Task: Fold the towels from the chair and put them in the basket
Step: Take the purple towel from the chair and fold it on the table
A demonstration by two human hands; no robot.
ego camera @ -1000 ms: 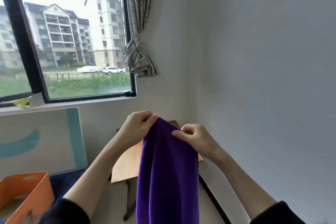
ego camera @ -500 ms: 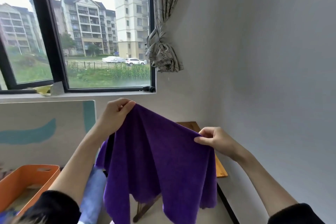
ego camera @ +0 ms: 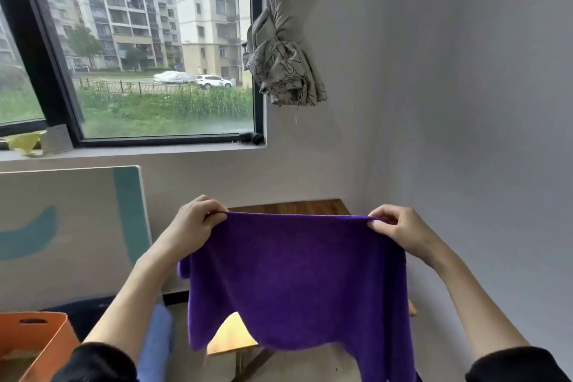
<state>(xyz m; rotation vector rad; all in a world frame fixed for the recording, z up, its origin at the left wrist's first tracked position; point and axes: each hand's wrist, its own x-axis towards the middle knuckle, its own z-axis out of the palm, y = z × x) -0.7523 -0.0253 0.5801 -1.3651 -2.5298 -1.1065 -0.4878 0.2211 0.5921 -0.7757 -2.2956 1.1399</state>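
A purple towel (ego camera: 297, 282) hangs spread out flat in front of me, its top edge pulled straight. My left hand (ego camera: 193, 228) pinches the top left corner and my right hand (ego camera: 400, 231) pinches the top right corner. Behind and below the towel stands a wooden chair (ego camera: 231, 335); most of it is hidden by the cloth. An orange basket (ego camera: 49, 341) sits at the lower left. A light blue towel (ego camera: 156, 338) shows beside my left forearm.
A white and teal board (ego camera: 93, 226) leans on the wall under the window (ego camera: 155, 56). A knotted curtain (ego camera: 282, 65) hangs at the window's right side. The grey wall (ego camera: 465, 133) is close on the right.
My hands have moved apart, drawing the bunched purple towel out into a flat sheet with a straight top edge. The view has swung to the left.
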